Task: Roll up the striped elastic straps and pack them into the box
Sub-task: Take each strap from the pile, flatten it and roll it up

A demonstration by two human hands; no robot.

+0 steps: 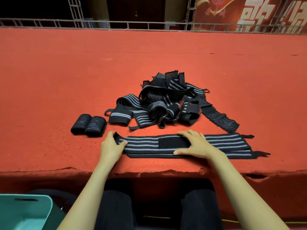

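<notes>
Black striped strap [144, 146] by table [49, 155] edge, L hand [111, 146] pinches end, R hand [196, 145] flat atop

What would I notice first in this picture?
A messy pile of striped straps sits in the middle of the red cloth, with two rolled straps to its left. Nearer, the left hand pinches one end of a flat strap while the right hand presses on it. A teal box shows at bottom left.

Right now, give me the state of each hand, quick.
Left hand: closed, pinching the left end of the flat strap.
Right hand: open, fingers spread, pressing down on that strap's middle.
</notes>
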